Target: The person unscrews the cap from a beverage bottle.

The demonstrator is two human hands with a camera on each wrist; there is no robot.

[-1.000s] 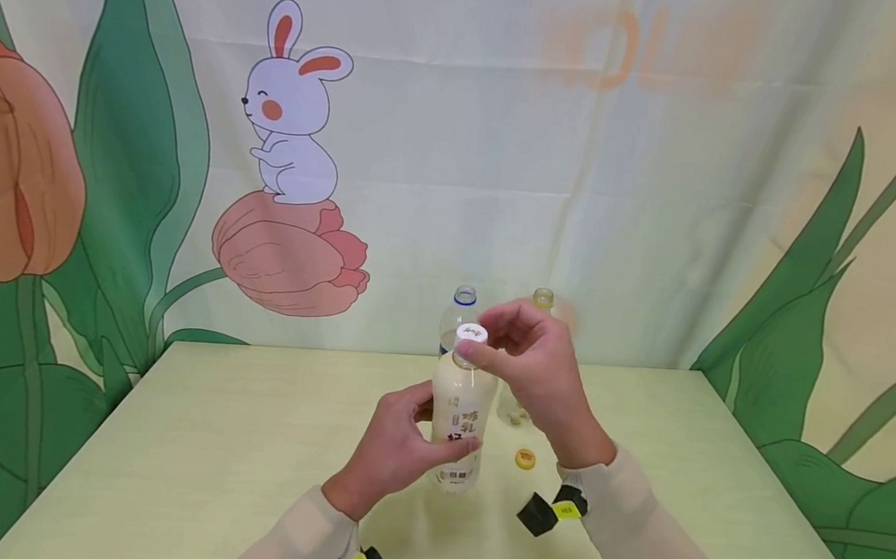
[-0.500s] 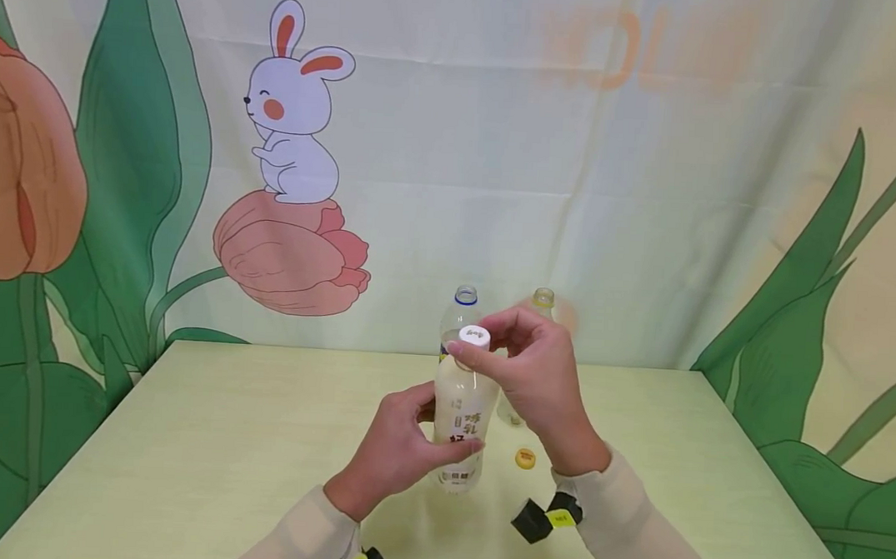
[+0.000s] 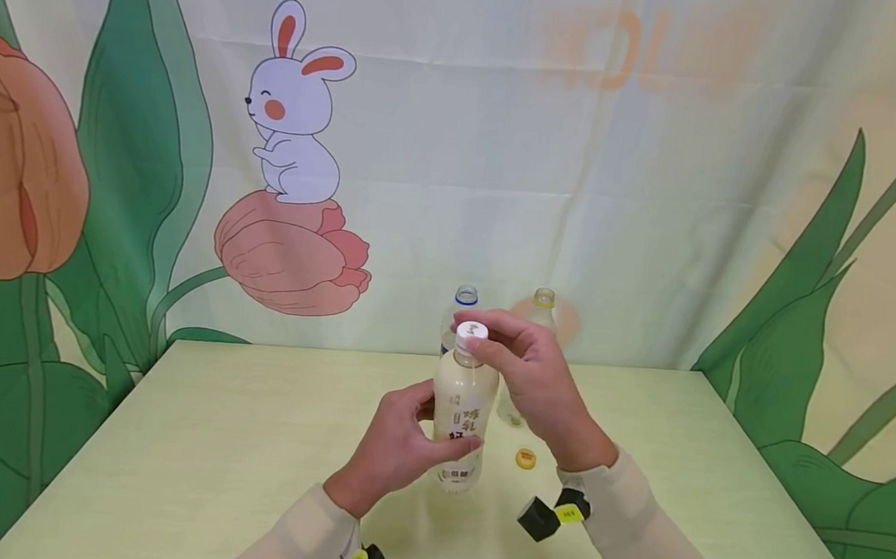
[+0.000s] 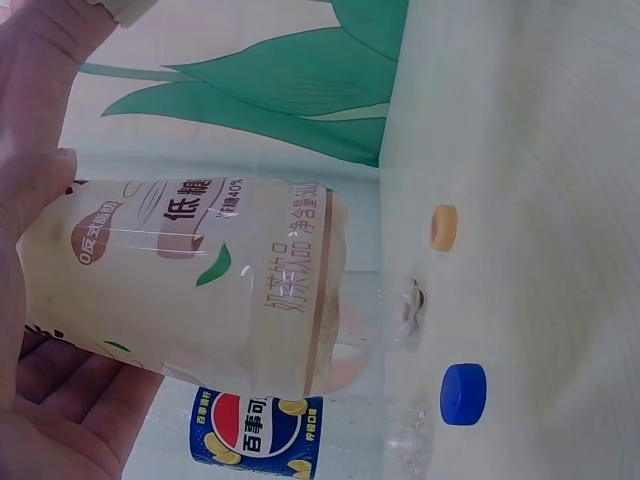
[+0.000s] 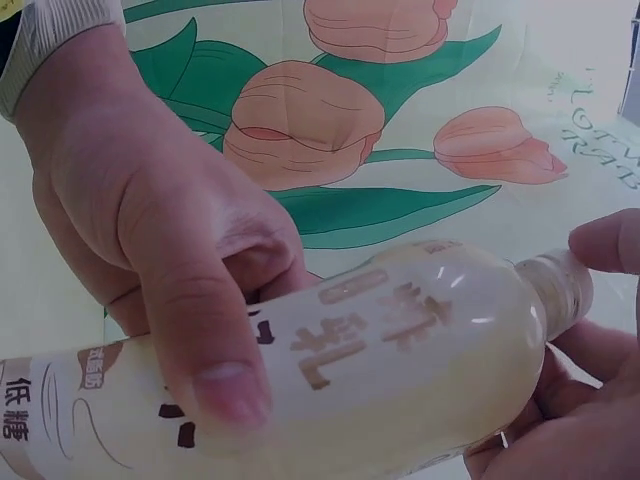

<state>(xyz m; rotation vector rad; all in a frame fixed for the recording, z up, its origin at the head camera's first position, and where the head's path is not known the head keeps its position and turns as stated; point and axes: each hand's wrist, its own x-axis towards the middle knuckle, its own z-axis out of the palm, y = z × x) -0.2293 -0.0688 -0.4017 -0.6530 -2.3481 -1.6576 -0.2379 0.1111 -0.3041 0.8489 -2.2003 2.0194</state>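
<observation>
My left hand grips the lower body of a milk tea bottle, thumb across the front and fingers behind. The bottle is upright and filled with a pale, creamy drink. In the left wrist view its base is above the table. At the top, my right hand pinches the white cap between thumb and curled fingers. The cap sits on the bottle's neck in the right wrist view. Whether it is loose, I cannot tell.
Behind stand two uncapped clear bottles, one with a blue neck ring and a Pepsi label, the other with a yellow neck ring. An orange-yellow cap and a blue cap lie on the table.
My right thumb has shifted from the left of the white cap to its front right, and the index finger now reaches further round behind. The left hand has barely moved.
</observation>
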